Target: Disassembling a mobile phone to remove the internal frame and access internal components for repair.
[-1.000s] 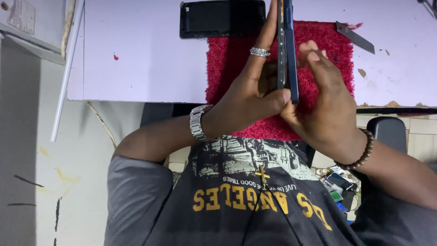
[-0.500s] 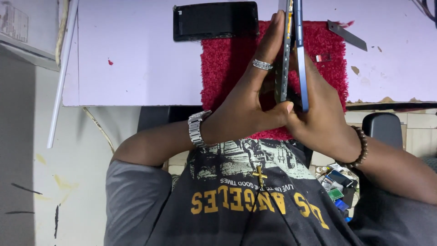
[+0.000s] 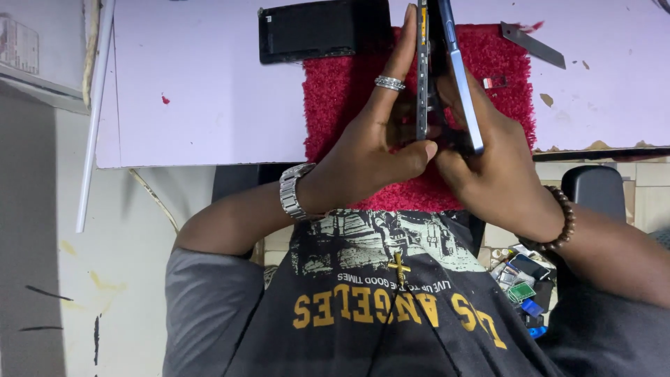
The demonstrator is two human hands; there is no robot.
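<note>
Surroundings first: a pale lilac table top (image 3: pixel 209 91) lies beyond both hands, its surface flat, smooth and marked by small chips and red flecks. A red mat (image 3: pixel 335 105) of deep, fuzzy pile sits on it directly behind the hands and hides part of the board. A black rectangular slab (image 3: pixel 321 29), matte and slightly dusty, rests at the far edge of the mat, beyond the left hand. A grey metal blade (image 3: pixel 534 45), thin and wedge-shaped, lies flat on the table beyond the right hand, well apart from it. A heap of small coloured parts (image 3: pixel 520 283) sits below the right wrist, near the dark printed shirt.

A phone is held edge-on between the hands, split into two thin plates. The left hand (image 3: pixel 370 153) grips the dark frame (image 3: pixel 422 70), a flat metal piece with holes along its edge; fingers extend straight along it, thumb pressed at the lower end. A silver ring and metal watch are worn. The right hand (image 3: pixel 499 167) holds the blue back cover (image 3: pixel 460 84), glossy and slim, tilted away from the frame so the plates gape at the far end and meet near the thumbs. A beaded bracelet circles that wrist.
</note>
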